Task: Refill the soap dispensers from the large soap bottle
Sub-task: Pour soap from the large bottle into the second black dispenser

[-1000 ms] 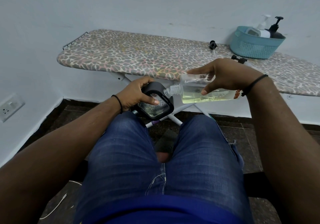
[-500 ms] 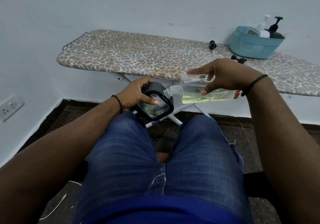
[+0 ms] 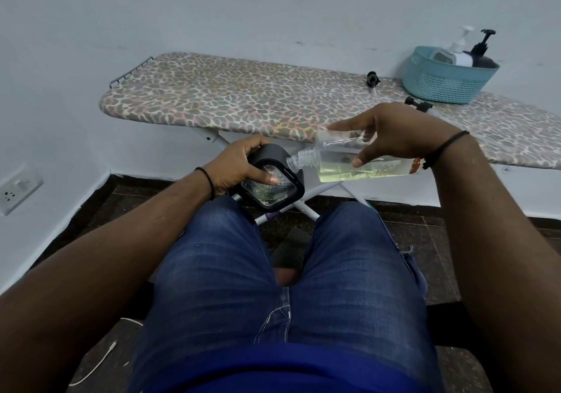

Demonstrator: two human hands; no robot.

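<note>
clear glossy plastic soap bottle point(image 3: 349, 161); matt black plastic square dispenser point(image 3: 273, 180), clear ribbed wall; leopard-print cloth ironing board cover point(image 3: 243, 101); teal woven-look plastic basket point(image 3: 446, 79).

Leopard-print ironing board point(image 3: 243, 101) w/ teal basket point(image 3: 440, 84); wall socket point(image 3: 16, 190) left.

Both my forearms reach forward over my knees. My left hand point(image 3: 239, 164) has a curled grip, thumb on top. My right hand point(image 3: 391, 133) holds from above, index finger stretched straight.
</note>
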